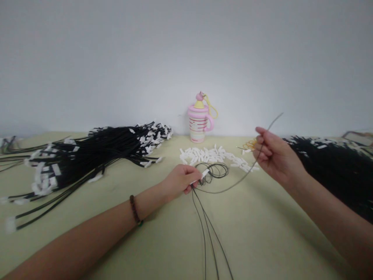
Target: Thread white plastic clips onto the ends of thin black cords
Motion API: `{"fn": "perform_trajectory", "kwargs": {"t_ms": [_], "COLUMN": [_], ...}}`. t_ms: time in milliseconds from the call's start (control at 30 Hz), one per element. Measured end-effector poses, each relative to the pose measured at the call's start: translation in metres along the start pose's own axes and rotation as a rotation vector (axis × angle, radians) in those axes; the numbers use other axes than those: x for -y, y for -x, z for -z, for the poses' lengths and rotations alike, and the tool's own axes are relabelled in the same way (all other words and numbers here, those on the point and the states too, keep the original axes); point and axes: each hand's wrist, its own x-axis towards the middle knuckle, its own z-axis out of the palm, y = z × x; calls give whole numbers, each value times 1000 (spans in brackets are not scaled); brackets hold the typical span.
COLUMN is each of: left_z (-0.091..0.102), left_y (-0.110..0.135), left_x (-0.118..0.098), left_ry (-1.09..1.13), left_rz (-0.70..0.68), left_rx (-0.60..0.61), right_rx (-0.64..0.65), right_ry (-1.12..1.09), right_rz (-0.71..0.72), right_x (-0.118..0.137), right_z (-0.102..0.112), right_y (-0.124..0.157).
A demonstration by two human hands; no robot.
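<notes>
In left hand (183,178), low, stretched forward: white piece (205,173), pinched, cords (204,212) trailing below. In right hand (272,153), raised, fingers curled: long cord (215,193), sagging between hands. Beneath both, green table (163,241); beyond, pale wall (116,70).

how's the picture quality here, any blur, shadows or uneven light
Head view: wall brightest around the cup, dimmer toward the upper corners; head view: soft shadow on the table under the right forearm; head view: black cords at the right merge into one dark mass; head view: white tag at the far left blurred, cup's print unreadable.
</notes>
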Motion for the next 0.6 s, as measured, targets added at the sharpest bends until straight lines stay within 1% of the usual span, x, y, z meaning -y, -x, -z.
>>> {"fn": "perform_trajectory", "kwargs": {"t_ms": [67,100,167,233,300,367,433,500,600], "left_z": [1,1,2,3,3,3,4,4,3], "left_y": [-1,-1,-2,-3,-3,-3,-3,-3,-3], "left_x": [0,1,1,1,0,0,0,1,1], "left_ry": [44,68,116,163,196,212,213,209,206], "left_rz": [1,-2,-6,-2,6,7,5,4,4], "left_rx": [-8,-14,-21,-20,-12,-5,2,2,-7], "right_rx": [39,96,184,241,329,439,500,513,486], "right_ry": [320,476,658,724,755,768,765,752,723], "right_rz": [10,5,26,60,57,11,-46,-87,-112], "right_x": [-17,-27,-45,-60,-68,-71,-71,-70,-70], "right_z": [-10,-16,-28,-37,-42,-44,-45,-45,-44], "right_y": [12,20,37,54,65,70,70,69,68]}}
